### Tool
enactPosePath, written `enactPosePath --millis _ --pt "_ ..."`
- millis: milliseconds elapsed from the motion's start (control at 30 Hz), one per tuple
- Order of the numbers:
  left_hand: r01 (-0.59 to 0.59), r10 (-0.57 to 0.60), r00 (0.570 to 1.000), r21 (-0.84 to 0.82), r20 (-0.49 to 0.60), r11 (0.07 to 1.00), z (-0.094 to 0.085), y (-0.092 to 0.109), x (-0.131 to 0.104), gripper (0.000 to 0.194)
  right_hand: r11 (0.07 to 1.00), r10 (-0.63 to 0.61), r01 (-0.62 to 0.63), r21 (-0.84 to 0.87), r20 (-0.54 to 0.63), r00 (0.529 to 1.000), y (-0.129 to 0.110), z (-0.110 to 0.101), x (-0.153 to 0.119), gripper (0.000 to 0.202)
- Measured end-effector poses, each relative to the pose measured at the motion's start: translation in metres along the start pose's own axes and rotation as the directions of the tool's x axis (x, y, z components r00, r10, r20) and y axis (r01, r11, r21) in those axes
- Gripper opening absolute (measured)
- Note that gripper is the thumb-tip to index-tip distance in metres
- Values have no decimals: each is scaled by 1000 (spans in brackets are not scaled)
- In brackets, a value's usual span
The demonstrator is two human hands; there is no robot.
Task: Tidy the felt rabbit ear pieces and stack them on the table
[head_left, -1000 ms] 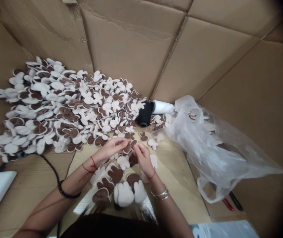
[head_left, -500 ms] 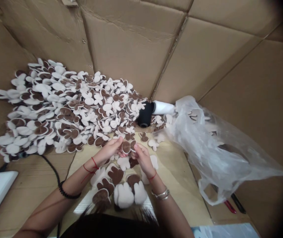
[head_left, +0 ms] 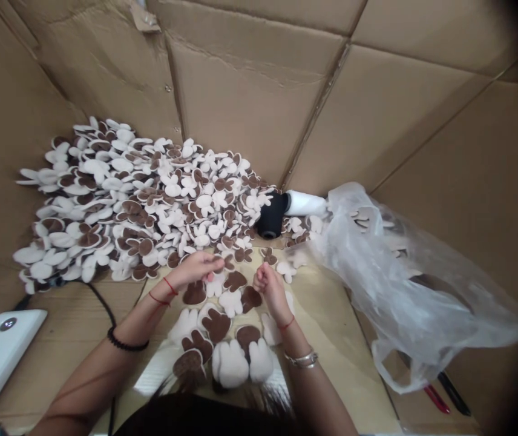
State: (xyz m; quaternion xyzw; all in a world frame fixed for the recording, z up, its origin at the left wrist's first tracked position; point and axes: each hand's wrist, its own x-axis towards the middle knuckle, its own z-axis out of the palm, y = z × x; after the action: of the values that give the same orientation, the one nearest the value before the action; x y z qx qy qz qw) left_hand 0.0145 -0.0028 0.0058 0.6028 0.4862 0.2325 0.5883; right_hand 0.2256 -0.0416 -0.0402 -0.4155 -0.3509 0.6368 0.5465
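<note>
My left hand (head_left: 198, 269) is closed in a pinch, with a small brown, white-edged rabbit-shaped plush piece (head_left: 229, 261) at its fingertips. My right hand (head_left: 268, 283) is apart from it, fingers curled together; whether anything thin or small is inside them is hidden. Below both hands, several larger rabbit-shaped plush pieces (head_left: 216, 325) lie loosely spread, some brown side up, some white side up. Closest to my body sit thicker white rabbit shapes (head_left: 233, 364).
A big heap of rabbit pieces (head_left: 150, 200) fills the back left against cardboard walls (head_left: 250, 91). A black thread cone (head_left: 272, 215) and white roll (head_left: 305, 204) lie behind. A plastic bag (head_left: 377, 272) is right, beside red and black tools (head_left: 437, 399). A white device (head_left: 7, 363) and cable are left.
My hands have parted: both were on the brown plush piece, and now my right hand is off it and curled, slightly to the right. The camera view has shifted a little.
</note>
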Motion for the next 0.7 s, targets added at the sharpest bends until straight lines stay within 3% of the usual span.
enactPosePath --millis 100,200,300,367,433,533,600,700 --pt "-12 10 978 -7 -206 1000 -32 -9 3 41 1000 -5 5 0 -35 999 -2 -3 2 49" --pt "2 95 920 246 -380 969 -55 -14 3 37 1000 0 1 10 -60 998 -4 -2 2 50" --pt "218 177 837 613 -518 760 -62 -12 1 41 1000 1 -2 -9 -87 996 -1 -2 4 51" --pt "376 191 796 716 -574 588 -60 -8 -1 49 1000 -7 5 -20 -99 995 0 -4 5 49" --pt "429 193 792 753 -579 499 -54 -2 -4 56 1000 -22 20 -20 -111 994 -1 -8 7 47" --pt "376 255 795 778 -550 503 -45 11 -14 53 998 -65 62 -24 -156 986 -9 -13 7 42" --pt "263 317 808 786 -496 560 -39 19 -24 43 996 -87 81 -40 -180 980 -18 -17 4 38" --pt "30 331 891 768 -311 640 -29 22 -39 32 993 -89 73 -96 -168 982 -34 -21 -7 34"
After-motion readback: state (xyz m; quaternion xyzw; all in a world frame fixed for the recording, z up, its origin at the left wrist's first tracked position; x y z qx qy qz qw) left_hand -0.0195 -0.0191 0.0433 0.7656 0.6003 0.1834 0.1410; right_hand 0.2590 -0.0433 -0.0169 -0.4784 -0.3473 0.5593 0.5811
